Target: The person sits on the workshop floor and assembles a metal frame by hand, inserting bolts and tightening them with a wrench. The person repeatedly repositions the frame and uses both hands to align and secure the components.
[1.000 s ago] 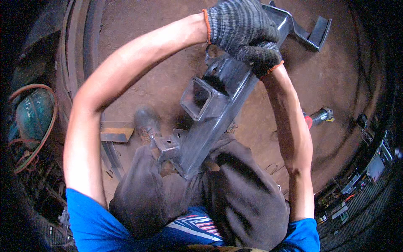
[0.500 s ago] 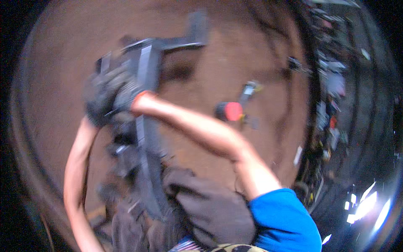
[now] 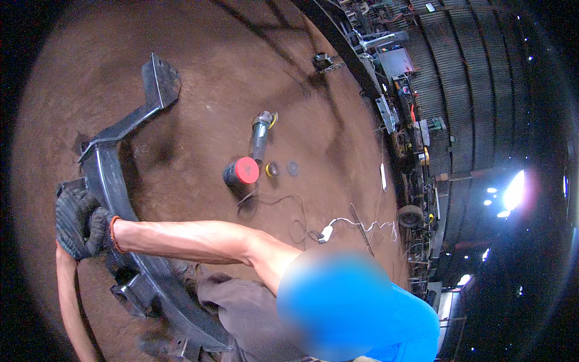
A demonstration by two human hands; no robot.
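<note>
Both my hands wear dark grey knit gloves and meet beside a bent, welded black steel frame (image 3: 117,184). My left hand (image 3: 71,220) is curled close to a short steel piece on the frame's left side. My right hand (image 3: 98,232), with an orange glove cuff, presses against it with its fingers bent. Whatever the fingers close on is hidden by the gloves. The frame runs from my legs up to an angled arm ending in a flat steel plate (image 3: 160,81). A square-tube bracket (image 3: 136,295) sticks out below my hands.
On the brown floor lie an angle grinder (image 3: 260,136), a black can with a red lid (image 3: 246,170), a yellow disc (image 3: 272,169) and a grey disc (image 3: 292,168). A cord and a white plug (image 3: 326,233) lie nearer. Cluttered shelving and a small wheel (image 3: 411,216) stand along the right.
The view has swung, so the frame, my hands and the floor tools now sit farther left in it. My hands stay together at the frame. The earlier picture is blurred.
</note>
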